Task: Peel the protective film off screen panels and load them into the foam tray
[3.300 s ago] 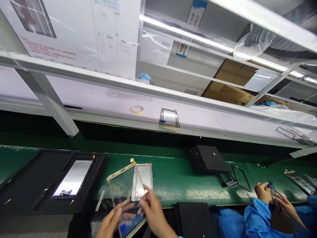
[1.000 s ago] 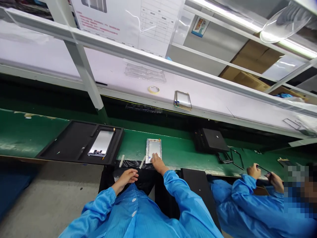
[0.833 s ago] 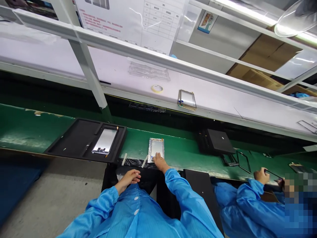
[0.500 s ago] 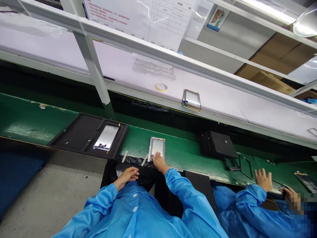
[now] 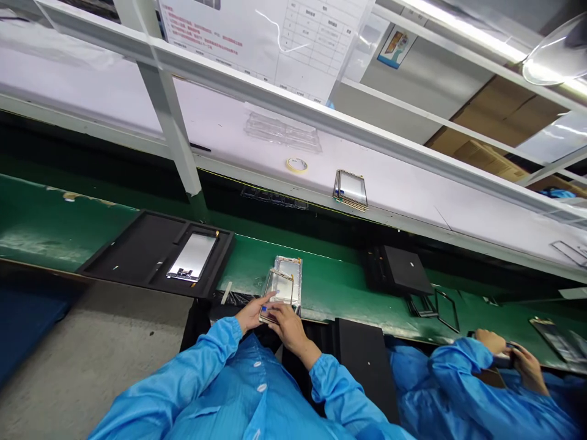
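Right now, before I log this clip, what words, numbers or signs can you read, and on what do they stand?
Printed sheet on the rack: red lines and a table, too small to read.
Coloured poster on the back wall: nothing legible.
Clear framed panel in the hands: no readable text.

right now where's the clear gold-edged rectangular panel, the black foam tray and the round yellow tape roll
clear gold-edged rectangular panel [image 5: 280, 287]: head view, on its see-through middle
black foam tray [image 5: 137, 247]: head view, on its bare left recess
round yellow tape roll [image 5: 296, 165]: head view, on its yellow band
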